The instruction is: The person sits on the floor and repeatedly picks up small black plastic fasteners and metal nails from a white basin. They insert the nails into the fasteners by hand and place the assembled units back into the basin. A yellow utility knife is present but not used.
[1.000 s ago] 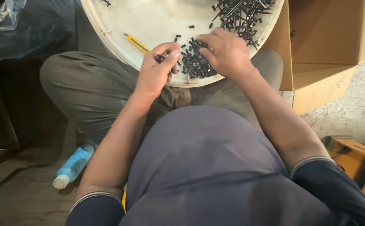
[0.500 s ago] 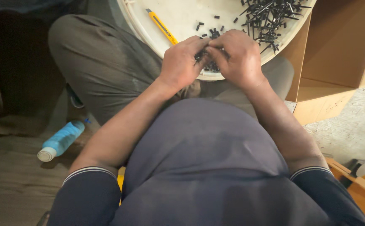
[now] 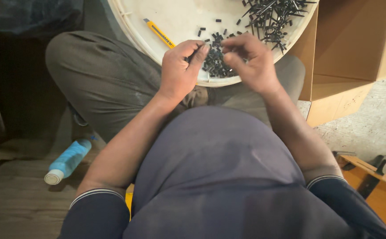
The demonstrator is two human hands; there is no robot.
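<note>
A round white tray [image 3: 179, 20] rests on my lap. Near its front rim lies a heap of small black pieces [image 3: 215, 64]; a pile of longer black sticks [image 3: 270, 17] sits at its far right. My left hand [image 3: 179, 71] is over the rim, thumb and fingers pinched on a small black piece. My right hand [image 3: 250, 59] hovers just right of the heap, fingertips closed on something small and dark that I cannot make out clearly. A yellow utility knife [image 3: 159, 33] lies on the tray to the left of my hands.
A blue plastic bottle [image 3: 68, 160] lies on the wooden floor at left. Brown cardboard boxes [image 3: 356, 48] stand at right, behind the tray. An orange wooden piece [image 3: 379, 186] sits at lower right. My grey-trousered knees flank the tray.
My hands have drawn slightly apart; before, they were pressed together over the heap of small black pieces. The view has shifted, so the tray and bottle sit a little differently in frame.
</note>
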